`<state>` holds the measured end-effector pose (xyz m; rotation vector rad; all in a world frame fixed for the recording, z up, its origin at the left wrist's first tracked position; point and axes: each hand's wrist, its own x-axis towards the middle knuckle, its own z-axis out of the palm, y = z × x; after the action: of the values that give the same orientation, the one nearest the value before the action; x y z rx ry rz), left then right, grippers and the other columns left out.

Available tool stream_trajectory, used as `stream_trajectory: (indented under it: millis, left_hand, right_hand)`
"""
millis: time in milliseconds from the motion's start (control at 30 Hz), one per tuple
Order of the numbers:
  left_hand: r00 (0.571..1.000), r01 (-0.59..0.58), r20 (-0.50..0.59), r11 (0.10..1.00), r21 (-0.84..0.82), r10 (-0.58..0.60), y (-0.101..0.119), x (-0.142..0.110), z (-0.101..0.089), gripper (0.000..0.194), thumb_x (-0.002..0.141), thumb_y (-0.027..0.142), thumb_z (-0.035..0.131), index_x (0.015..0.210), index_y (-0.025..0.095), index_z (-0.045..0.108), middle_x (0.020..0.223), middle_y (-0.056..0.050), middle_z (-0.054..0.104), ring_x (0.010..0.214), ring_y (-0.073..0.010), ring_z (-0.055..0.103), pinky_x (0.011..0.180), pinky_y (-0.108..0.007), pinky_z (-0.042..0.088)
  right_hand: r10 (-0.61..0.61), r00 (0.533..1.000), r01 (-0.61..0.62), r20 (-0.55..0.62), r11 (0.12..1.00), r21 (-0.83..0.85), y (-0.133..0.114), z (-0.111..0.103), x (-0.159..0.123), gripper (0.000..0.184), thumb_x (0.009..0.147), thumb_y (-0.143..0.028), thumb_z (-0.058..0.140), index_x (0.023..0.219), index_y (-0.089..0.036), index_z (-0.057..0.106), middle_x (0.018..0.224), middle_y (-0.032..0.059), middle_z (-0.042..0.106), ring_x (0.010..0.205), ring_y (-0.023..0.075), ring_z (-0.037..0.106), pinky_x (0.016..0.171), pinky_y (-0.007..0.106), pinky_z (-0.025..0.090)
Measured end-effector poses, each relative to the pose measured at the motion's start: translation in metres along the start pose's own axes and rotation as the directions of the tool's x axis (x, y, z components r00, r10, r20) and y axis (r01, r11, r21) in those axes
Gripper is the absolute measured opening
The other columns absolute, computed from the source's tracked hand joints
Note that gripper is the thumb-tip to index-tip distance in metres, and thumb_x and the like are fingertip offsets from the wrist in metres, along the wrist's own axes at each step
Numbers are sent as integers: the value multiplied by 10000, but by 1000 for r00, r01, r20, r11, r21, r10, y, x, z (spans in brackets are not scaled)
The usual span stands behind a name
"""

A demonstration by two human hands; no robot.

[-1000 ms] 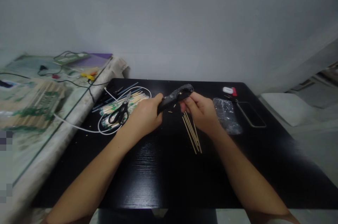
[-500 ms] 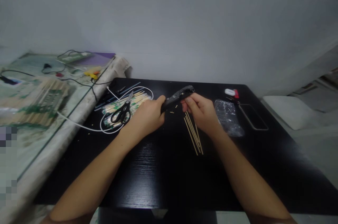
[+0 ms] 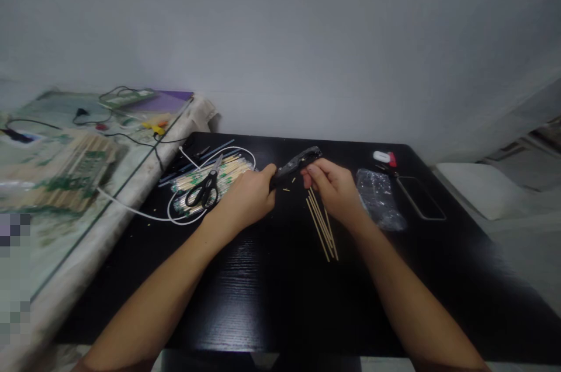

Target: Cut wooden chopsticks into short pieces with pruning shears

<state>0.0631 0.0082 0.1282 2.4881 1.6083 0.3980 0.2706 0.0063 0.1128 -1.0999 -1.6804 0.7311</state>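
My left hand [image 3: 250, 200] is closed round one end of a long black tool [image 3: 291, 172], whose kind I cannot make out. Shiny, crinkled clear plastic seems to cover its far part. At that far end, the thumb and fingers of my right hand [image 3: 331, 182] are pinched; their tips are partly hidden. Below my right hand several thin wooden sticks [image 3: 323, 232] lie on the black table [image 3: 263, 302]. Small stick bits [image 3: 286, 189] are scattered between the hands. Beside my left hand, black-handled scissors [image 3: 205, 188] rest on plastic-wrapped bundles of sticks [image 3: 234, 167].
A white cable [image 3: 149, 217] loops around the bundles. To the right lie a clear plastic wrapper [image 3: 379, 200], a phone-like frame [image 3: 421, 198] and a white-and-red item [image 3: 383, 157]. More packed sticks [image 3: 87, 167] sit on the glass-topped surface at left. A pale stool [image 3: 475, 191] stands at right.
The view has shifted very slightly, so everything sits a little lower. Both hands keep their hold at the black tool, which looks tilted marginally differently.
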Motion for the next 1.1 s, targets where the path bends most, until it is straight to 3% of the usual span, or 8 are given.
stream_trajectory:
  millis: [267, 500, 767, 1100]
  left_hand:
    - [999, -18, -52, 999, -50, 16, -4, 0, 5, 163, 907, 292, 503, 975, 195, 614, 686, -61, 636, 631, -214, 616, 619, -333, 438]
    - [1000, -9, -27, 1000, 13, 9, -2, 0, 4, 154, 921, 290, 482, 967, 192, 592, 701, -77, 650, 647, -228, 635, 600, -325, 407]
    - [998, 25, -62, 1000, -18, -26, -1, 3, 4, 104, 916, 292, 517, 948, 206, 566, 751, -76, 673, 706, -240, 653, 646, -335, 434]
    - [996, -30, -88, 999, -45, 26, -2, 1, -6, 125, 894, 278, 531, 989, 204, 562, 880, -85, 684, 779, -237, 635, 701, -358, 456]
  right_hand:
    - [15, 1000, -15, 1, 1000, 5, -1, 1, 0, 303, 1011, -387, 545, 822, -183, 666, 683, -12, 623, 525, 94, 431, 509, 251, 332]
    - [21, 1000, -21, 8, 1000, -2, -1, 2, 1, 299, 1009, -384, 533, 830, -183, 661, 682, -9, 625, 528, 93, 439, 518, 249, 341]
    - [8, 993, 5, -117, 994, 113, 2, 9, 0, 167, 929, -360, 642, 910, -195, 647, 754, 19, 685, 694, 143, 628, 635, 272, 473]
    - [-7, 996, 12, -84, 999, 53, -11, 3, -3, 229, 974, -301, 583, 785, -203, 667, 691, 2, 648, 579, 107, 510, 551, 268, 398]
